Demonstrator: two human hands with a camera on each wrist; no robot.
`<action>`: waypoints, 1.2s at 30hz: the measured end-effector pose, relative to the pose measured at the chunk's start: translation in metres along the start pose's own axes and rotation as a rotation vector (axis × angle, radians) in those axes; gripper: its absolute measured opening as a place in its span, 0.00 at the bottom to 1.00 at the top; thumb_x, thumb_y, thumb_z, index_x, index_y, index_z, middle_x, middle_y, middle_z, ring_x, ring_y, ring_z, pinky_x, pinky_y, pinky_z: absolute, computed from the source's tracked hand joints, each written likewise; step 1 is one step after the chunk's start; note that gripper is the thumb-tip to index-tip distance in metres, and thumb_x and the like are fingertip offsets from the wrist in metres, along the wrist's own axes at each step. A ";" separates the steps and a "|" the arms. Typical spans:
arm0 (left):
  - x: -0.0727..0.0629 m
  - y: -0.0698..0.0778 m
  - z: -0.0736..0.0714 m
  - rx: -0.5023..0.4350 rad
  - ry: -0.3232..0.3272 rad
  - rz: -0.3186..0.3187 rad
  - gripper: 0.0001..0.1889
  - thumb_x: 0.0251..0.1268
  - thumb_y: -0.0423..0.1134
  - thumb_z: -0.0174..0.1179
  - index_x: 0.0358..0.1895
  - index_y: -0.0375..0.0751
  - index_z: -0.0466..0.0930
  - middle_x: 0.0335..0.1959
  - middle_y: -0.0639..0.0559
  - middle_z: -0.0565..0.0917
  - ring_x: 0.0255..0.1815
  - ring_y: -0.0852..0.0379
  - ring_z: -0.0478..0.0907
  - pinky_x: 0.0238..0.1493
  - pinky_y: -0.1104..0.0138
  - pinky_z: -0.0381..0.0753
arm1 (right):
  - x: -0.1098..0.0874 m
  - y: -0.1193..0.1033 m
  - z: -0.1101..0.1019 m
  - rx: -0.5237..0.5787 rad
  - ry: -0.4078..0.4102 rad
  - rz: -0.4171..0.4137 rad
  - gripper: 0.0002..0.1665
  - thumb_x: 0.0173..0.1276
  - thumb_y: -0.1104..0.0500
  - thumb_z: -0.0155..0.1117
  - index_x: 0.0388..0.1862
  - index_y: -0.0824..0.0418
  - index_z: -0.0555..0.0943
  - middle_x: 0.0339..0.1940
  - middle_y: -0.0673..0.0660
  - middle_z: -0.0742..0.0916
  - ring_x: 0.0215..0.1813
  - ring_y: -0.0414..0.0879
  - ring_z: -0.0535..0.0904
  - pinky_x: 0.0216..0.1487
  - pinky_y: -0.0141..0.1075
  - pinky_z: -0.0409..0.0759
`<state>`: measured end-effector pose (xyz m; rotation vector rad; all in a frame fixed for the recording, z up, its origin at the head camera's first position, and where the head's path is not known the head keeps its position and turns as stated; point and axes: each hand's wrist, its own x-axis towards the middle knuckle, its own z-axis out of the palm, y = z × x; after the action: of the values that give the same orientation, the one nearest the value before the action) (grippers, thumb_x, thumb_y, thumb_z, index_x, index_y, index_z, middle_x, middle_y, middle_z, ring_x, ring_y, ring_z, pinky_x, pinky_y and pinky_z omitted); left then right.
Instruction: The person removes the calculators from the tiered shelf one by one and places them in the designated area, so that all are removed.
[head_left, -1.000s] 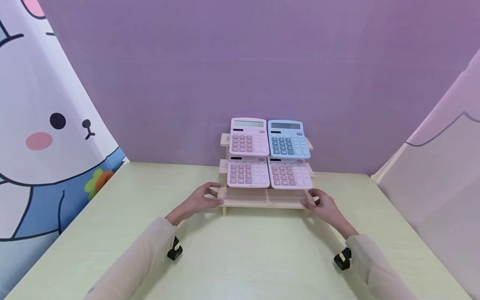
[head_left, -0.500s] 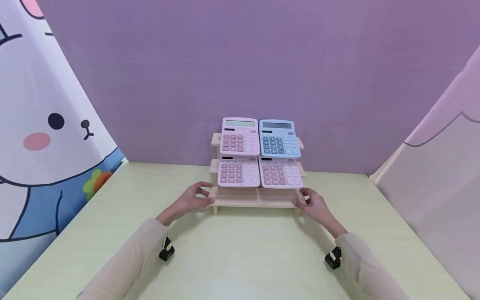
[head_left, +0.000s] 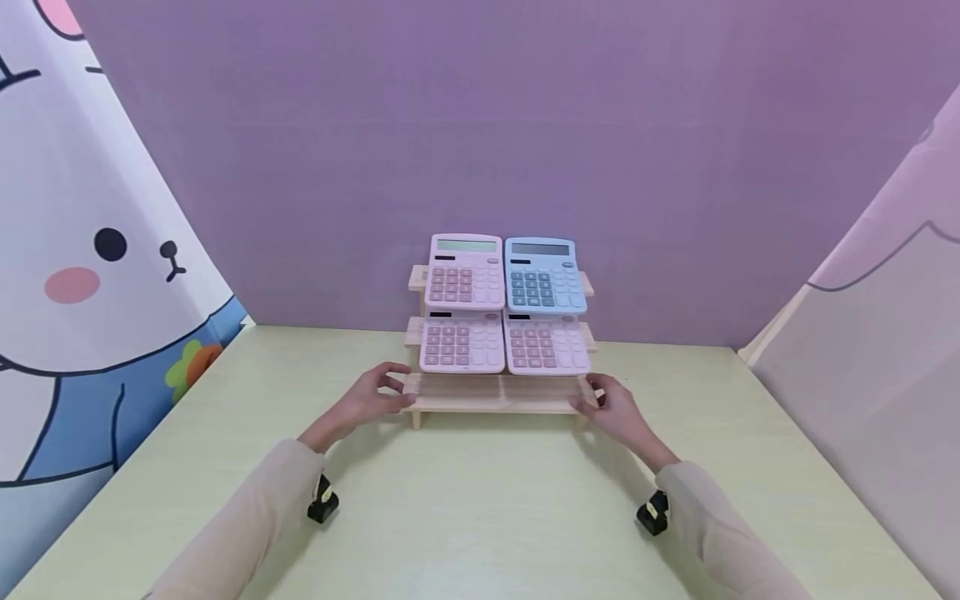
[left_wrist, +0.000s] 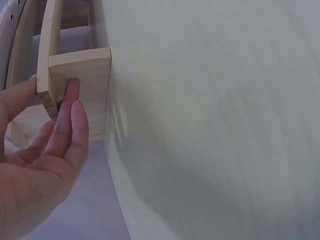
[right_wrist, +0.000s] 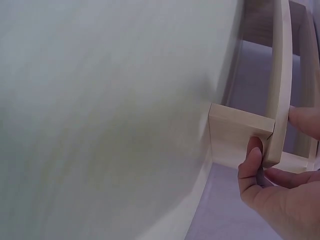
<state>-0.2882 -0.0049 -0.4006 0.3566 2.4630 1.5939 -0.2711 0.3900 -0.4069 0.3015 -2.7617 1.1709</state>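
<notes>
A tiered wooden rack (head_left: 495,393) stands toward the back of the table. At its left end my left hand (head_left: 369,395) grips the lowest shelf, thumb on top and fingers underneath, as the left wrist view shows with the shelf end (left_wrist: 47,65). Likewise my right hand (head_left: 618,410) pinches the right end of that shelf (right_wrist: 280,90). On the top tier lean a pink calculator (head_left: 465,273) and a blue calculator (head_left: 546,277). Below them sit two more pink calculators, one at left (head_left: 461,343) and one at right (head_left: 547,346); their upper parts are hidden.
The pale wooden table (head_left: 465,517) extends in front and to both sides of the rack. Behind it rises a purple backdrop (head_left: 495,125). A cartoon-printed cloth (head_left: 135,250) hangs at left, and a pale cloth (head_left: 892,333) hangs at right.
The rack, with the calculators on it and both hands holding its ends, has slid left across the table. The hands' hold looks unchanged.
</notes>
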 end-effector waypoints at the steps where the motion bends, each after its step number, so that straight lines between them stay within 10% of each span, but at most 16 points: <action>1: 0.000 0.000 0.000 0.007 0.004 0.001 0.31 0.57 0.38 0.63 0.62 0.34 0.61 0.44 0.37 0.75 0.37 0.54 0.80 0.43 0.59 0.83 | 0.000 -0.001 0.000 0.004 -0.002 0.004 0.36 0.60 0.58 0.64 0.60 0.78 0.63 0.50 0.72 0.76 0.34 0.51 0.78 0.30 0.32 0.80; 36: -0.003 0.000 0.000 0.001 0.002 0.022 0.33 0.58 0.39 0.62 0.64 0.33 0.59 0.46 0.34 0.75 0.39 0.53 0.80 0.45 0.59 0.83 | -0.002 0.001 -0.006 0.016 -0.038 0.012 0.37 0.60 0.55 0.64 0.62 0.73 0.63 0.55 0.71 0.75 0.41 0.53 0.78 0.36 0.34 0.81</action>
<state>-0.2852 -0.0053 -0.4005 0.3831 2.4705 1.6021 -0.2691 0.3958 -0.4038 0.3127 -2.7916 1.2029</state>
